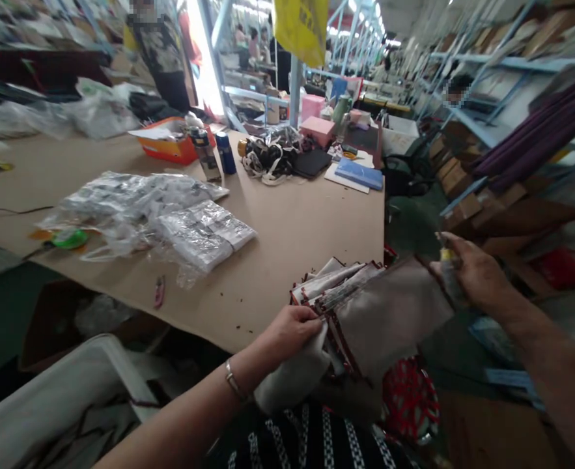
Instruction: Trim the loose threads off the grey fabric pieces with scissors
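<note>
My left hand [299, 329] is closed, pinching the edge of a grey fabric piece [389, 312] with dark reddish-brown edging. This piece hangs over my lap, partly off the table's corner, and its far corner reaches toward my right hand. Under and behind it lies a stack of similar edged fabric pieces [333, 277] at the table edge. My right hand [477, 270], raised to the right of the fabric, is wrapped round a small tool [446, 255] with a yellow part and a thin dark tip. Blur hides its exact kind.
On the brown table [297, 221] lie clear plastic-wrapped packets [204, 231], pink thread snips [159, 291], a blue can [225, 153] and an orange box [170, 150]. A white-framed bin [106, 365] stands at lower left. Cardboard boxes [463, 176] are at right; a person [157, 55] stands behind the table.
</note>
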The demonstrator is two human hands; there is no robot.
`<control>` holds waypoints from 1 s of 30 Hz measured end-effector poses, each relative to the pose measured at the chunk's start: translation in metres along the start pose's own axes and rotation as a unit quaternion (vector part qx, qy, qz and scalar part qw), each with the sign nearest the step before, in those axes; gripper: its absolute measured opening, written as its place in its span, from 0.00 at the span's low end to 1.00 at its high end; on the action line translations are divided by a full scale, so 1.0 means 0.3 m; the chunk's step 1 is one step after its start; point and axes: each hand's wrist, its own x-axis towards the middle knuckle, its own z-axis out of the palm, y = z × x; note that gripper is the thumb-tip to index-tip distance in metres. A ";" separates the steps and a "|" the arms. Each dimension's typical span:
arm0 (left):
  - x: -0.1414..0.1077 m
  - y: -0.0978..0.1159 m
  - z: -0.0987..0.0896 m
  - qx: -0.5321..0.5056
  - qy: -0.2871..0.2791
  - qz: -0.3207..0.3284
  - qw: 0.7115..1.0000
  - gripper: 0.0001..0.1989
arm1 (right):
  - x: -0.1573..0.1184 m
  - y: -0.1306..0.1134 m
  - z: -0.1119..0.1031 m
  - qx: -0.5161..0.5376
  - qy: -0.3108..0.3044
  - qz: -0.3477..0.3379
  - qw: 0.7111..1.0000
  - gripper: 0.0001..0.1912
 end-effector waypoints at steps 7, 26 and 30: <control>0.090 -0.070 0.042 -0.093 0.009 -0.056 0.994 0.11 | -0.304 -0.199 0.165 0.435 -0.331 0.068 0.835 0.33; 0.059 -0.060 0.065 -0.184 -0.004 -0.061 0.981 0.08 | -0.472 -0.367 0.385 0.574 -0.441 0.142 0.675 0.32; 0.064 -0.073 0.065 -0.176 0.004 -0.061 0.983 0.08 | -0.458 -0.379 0.402 0.581 -0.421 0.125 0.685 0.33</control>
